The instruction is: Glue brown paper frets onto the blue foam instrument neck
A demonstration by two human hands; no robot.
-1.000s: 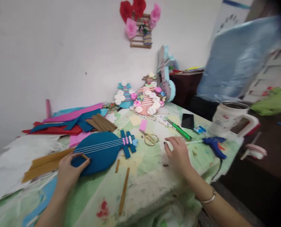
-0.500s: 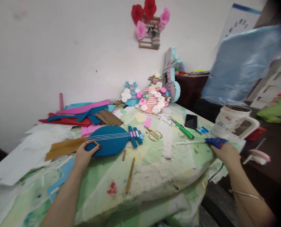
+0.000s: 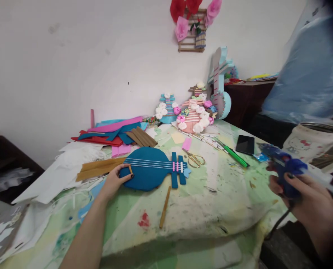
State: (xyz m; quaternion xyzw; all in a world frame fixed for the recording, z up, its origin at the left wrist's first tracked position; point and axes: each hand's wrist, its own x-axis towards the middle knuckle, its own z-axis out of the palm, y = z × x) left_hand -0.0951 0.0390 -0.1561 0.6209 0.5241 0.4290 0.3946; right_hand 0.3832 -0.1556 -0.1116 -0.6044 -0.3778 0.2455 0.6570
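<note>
A dark blue lute-shaped craft piece [image 3: 148,177] with white strings lies flat on the table, its neck pointing right. My left hand [image 3: 116,181] rests at its left end, thumb and finger closed on a short brown strip [image 3: 130,169] against the blue surface. My right hand [image 3: 303,194] grips a blue glue gun [image 3: 288,173], raised at the right edge of the table with its nozzle pointing left. A longer brown strip [image 3: 165,207] lies in front of the craft piece. Gold-handled scissors [image 3: 196,160] lie beyond its neck.
Coloured sheets [image 3: 113,130] and white paper [image 3: 57,168] are piled on the left. A green cutter [image 3: 235,155], a black phone [image 3: 245,144] and a white mug [image 3: 303,144] stand or lie on the right. Decorated instrument models [image 3: 193,119] stand by the wall.
My right hand has lifted the glue gun from beside the mug and turned it. The view has swung left. A short brown strip near the neck no longer shows. My left hand keeps its pinch.
</note>
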